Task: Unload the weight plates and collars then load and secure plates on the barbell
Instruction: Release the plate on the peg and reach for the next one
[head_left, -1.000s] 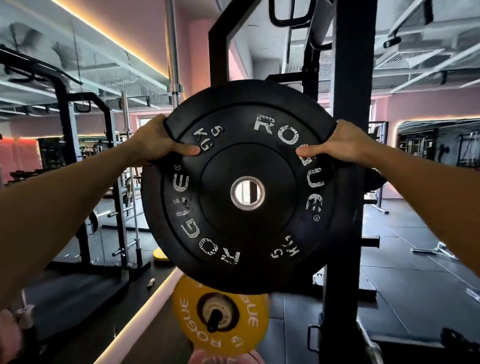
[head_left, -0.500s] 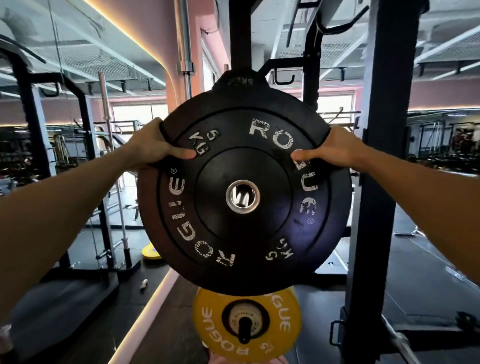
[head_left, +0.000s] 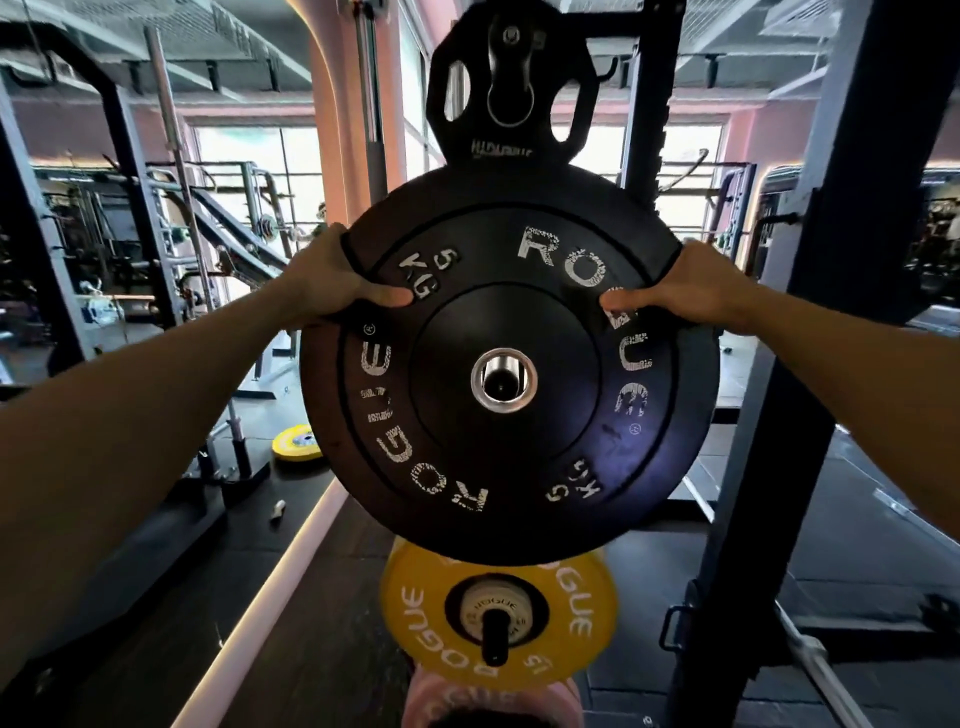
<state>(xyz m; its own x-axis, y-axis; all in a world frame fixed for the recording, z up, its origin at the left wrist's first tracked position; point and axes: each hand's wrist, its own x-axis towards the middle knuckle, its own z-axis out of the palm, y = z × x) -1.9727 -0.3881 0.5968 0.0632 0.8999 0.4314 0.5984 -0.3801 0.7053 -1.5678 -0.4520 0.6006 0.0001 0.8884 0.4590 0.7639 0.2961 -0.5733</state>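
- The black plate (head_left: 511, 364), marked 5 KG, is upright at centre, face toward the camera, held up in both hands.
- The left hand (head_left: 332, 278) grips the rim at about 10 o'clock, thumb flat on the face and fingers wrapped behind, out of sight.
- The right hand (head_left: 685, 288) grips the rim at about 2 o'clock in the same way.
- Through the steel-lined bore, a metal peg end (head_left: 501, 382) shows, so the bore looks lined up with it; whether the plate is already on it, I cannot tell.
- A grip plate (head_left: 506, 88) hangs at 12 o'clock above; a yellow plate (head_left: 415, 613) sits on its own peg at 6 o'clock below.
- Handling, as I judge it: light for a bumper, stiff, with a rubbery face that should not slip. The thick rim gives the surest hold, two hands opposite each other, keeping the disc square so the bore does not bind.
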